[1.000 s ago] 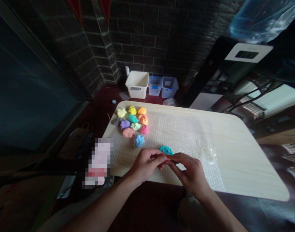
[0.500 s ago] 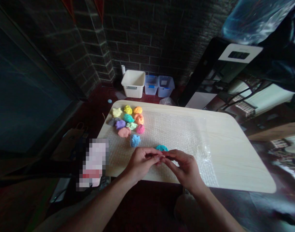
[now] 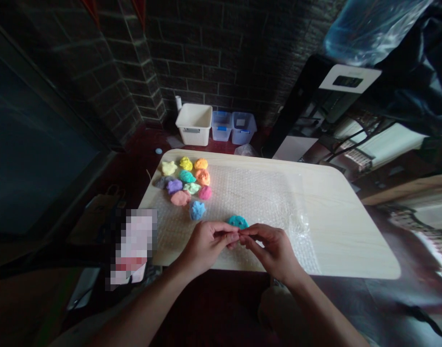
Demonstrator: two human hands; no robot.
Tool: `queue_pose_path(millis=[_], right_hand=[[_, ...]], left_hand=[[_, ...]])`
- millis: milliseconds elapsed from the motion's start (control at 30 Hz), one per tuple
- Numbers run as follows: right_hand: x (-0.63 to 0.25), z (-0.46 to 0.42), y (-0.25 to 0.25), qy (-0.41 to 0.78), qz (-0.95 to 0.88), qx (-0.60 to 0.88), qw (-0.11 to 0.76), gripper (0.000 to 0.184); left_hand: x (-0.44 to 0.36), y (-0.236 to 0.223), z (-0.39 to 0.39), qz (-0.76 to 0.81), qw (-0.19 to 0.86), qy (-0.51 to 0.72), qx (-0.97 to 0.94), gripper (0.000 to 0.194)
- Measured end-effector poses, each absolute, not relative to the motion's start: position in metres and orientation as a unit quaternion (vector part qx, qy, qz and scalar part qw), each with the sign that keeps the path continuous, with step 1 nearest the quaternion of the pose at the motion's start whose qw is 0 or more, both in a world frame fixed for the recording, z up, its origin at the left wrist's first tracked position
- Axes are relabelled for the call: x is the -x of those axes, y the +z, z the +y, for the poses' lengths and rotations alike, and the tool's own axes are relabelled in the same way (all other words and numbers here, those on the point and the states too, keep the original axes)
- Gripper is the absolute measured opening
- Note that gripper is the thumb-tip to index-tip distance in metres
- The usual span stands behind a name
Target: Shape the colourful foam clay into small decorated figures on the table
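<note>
My left hand (image 3: pixel 209 243) and my right hand (image 3: pixel 269 246) meet fingertip to fingertip above the front part of the table. Both are closed in a pinch; whatever sits between the fingertips is too small or hidden to make out. Just beyond the fingers lies a flat teal piece of modelling clay (image 3: pixel 238 221) with small dark spots on it, its near edge covered by my hands. A blue lump of clay (image 3: pixel 197 210) rests on the bubble wrap (image 3: pixel 257 193) to the left of it.
Several coloured clay lumps, among them a pink one (image 3: pixel 205 193) and a purple one (image 3: pixel 174 186), cluster at the table's (image 3: pixel 345 221) far left. On the floor behind stand a white basket (image 3: pixel 194 127) and two clear bins (image 3: pixel 243 129). A black-and-white water dispenser (image 3: pixel 296 106) stands back right.
My fingertips have shifted slightly nearer to me and a little apart, so more of the teal clay and its dark spots shows. The whole view has shifted slightly.
</note>
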State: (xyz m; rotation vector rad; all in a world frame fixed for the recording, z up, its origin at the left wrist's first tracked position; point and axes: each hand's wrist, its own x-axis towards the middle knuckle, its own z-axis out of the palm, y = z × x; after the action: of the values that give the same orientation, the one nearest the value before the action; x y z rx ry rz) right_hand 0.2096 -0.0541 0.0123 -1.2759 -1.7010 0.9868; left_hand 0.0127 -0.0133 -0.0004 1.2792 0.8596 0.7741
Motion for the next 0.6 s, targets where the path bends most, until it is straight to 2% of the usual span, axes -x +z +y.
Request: queue_pose_path(millis=[400, 600], right_hand=[[-0.214, -0.065, 0.014, 0.507, -0.598, 0.492, 0.378, 0.019], [-0.214, -0.068, 0.014, 0.483, -0.615, 0.475, 0.403, 0.018]], left_hand=[[-0.001, -0.002, -0.026, 0.387, 0.598, 0.302, -0.633, 0.016], [-0.006, 0.003, -0.030, 0.391, 0.584, 0.327, -0.632, 0.019]])
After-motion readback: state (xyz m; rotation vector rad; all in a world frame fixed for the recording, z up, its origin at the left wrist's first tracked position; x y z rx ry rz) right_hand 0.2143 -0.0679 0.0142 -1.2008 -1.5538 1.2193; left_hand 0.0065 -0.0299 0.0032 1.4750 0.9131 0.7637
